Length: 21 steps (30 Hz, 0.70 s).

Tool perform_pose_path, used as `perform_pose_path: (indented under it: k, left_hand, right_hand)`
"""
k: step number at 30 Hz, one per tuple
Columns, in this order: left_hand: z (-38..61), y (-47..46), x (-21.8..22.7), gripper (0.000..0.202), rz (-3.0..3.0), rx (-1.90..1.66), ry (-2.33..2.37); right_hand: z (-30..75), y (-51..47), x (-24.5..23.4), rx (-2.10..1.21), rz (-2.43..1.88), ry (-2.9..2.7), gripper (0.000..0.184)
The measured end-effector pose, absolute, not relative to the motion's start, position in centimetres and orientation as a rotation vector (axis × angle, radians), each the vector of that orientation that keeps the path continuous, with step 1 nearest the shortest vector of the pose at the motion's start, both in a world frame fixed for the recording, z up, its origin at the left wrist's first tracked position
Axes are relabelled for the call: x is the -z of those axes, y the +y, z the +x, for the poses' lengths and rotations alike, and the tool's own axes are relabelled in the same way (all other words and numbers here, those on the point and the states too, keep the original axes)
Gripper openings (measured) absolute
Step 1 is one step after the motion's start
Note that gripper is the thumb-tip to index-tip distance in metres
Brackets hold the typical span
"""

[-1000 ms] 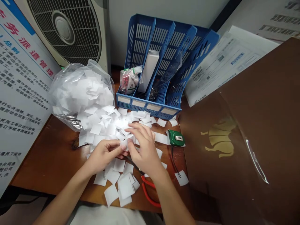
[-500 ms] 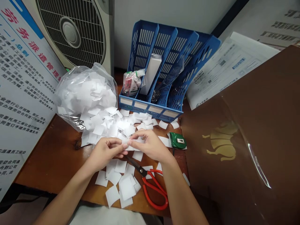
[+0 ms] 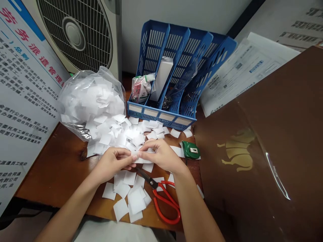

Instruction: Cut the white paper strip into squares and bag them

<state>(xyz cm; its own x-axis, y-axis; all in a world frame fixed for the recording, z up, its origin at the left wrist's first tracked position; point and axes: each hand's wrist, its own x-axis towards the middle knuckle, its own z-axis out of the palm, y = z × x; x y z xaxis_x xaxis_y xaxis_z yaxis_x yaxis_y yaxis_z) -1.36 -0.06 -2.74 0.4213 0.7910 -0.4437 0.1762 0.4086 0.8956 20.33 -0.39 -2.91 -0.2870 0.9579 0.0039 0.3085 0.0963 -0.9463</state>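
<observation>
My left hand (image 3: 114,163) and my right hand (image 3: 159,155) meet over the table, thumbs and fingers pinched on a white paper strip (image 3: 143,158). The strip is partly hidden by my fingers. Right behind it spreads a heap of cut white paper pieces (image 3: 111,132), spilling out of a clear plastic bag (image 3: 75,90). Scissors with red handles (image 3: 164,205) lie below my right hand, their blades pointing up toward the strip. More loose paper squares (image 3: 136,201) lie scattered to the left of the scissors.
A green tape measure (image 3: 191,150) rests right of my hands. Behind stands a blue file rack (image 3: 161,113) holding a white box (image 3: 162,79) and a small bag (image 3: 141,88). A fan (image 3: 75,33) is at the back left, a brown box (image 3: 264,134) at the right.
The view has shifted very slightly. A thin, dark detail seen by the fingertips earlier no longer shows; both hands keep their pinch on the strip.
</observation>
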Motion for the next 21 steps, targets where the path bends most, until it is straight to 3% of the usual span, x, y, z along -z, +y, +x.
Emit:
perform_pose_path:
  k: [21]
  left_hand:
    - [-0.9, 0.9, 1.3, 0.03, 1.279, -0.341, 1.041]
  right_hand:
    - [21.1, -0.3, 1.9, -1.267, -1.234, -1.809, 0.009]
